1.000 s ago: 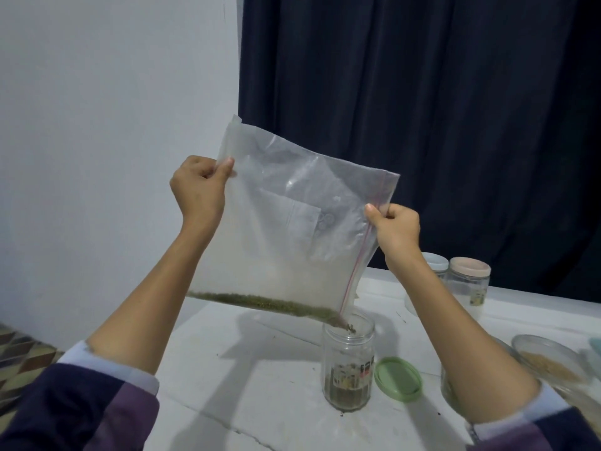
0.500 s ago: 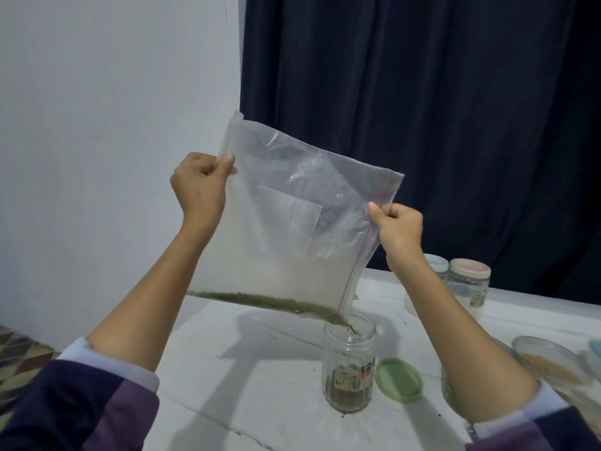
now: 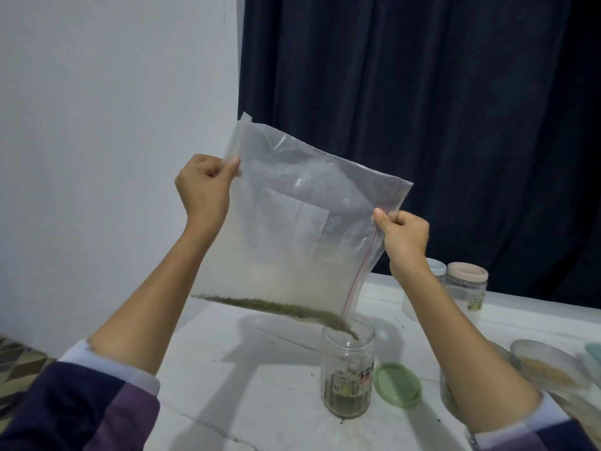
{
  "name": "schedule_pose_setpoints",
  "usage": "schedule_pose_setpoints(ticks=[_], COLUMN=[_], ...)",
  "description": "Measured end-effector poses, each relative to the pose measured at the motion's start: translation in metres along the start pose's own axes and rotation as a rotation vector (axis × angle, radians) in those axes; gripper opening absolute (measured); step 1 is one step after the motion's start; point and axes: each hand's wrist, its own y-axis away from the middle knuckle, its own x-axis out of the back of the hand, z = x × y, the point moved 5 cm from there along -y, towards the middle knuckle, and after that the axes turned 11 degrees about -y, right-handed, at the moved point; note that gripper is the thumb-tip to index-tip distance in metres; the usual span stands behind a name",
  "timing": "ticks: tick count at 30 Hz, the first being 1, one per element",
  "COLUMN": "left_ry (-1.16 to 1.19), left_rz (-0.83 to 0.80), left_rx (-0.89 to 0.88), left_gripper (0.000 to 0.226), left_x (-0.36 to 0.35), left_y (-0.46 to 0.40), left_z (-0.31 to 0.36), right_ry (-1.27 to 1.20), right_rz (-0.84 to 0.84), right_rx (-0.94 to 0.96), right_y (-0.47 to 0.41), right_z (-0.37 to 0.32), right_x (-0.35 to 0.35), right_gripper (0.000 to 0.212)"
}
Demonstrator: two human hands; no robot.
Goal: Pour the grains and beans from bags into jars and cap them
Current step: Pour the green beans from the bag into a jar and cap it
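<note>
Left hand [image 3: 203, 187] pinches the upper closed corner of the zip bag [image 3: 292, 229], held aloft and tilted, mouth corner pointing down-right into the open jar [image 3: 347, 374]. Green grains [image 3: 279, 309] line its low edge. Right hand [image 3: 405, 236] pinches the zip edge. Green lid [image 3: 397, 385] lies just right of the jar; bare table [image 3: 247, 379] to its left.

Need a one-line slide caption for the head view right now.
Both hands, left and right, tilt a clear zip bag, pouring green grains into an open jar beside its green lid.
</note>
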Motion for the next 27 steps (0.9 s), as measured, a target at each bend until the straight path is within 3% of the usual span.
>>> schedule_pose_setpoints(ticks=[18,27], left_ry=[0.005,-0.004], left_rz=[-0.008,-0.024], left_rx=[-0.014,-0.021], left_gripper=[0.025,0.026], left_x=[-0.005,-0.0074], left_y=[-0.0002,0.0008], left_z=[0.0018,0.001], right_ry=[0.011,0.017], right_rz=[-0.034,0.038], right_rx=[-0.023,-0.014], right_y=[-0.0015,-0.0008], right_z=[0.004,0.0056], right_x=[0.0008,0.0057], right_gripper=[0.029,0.027])
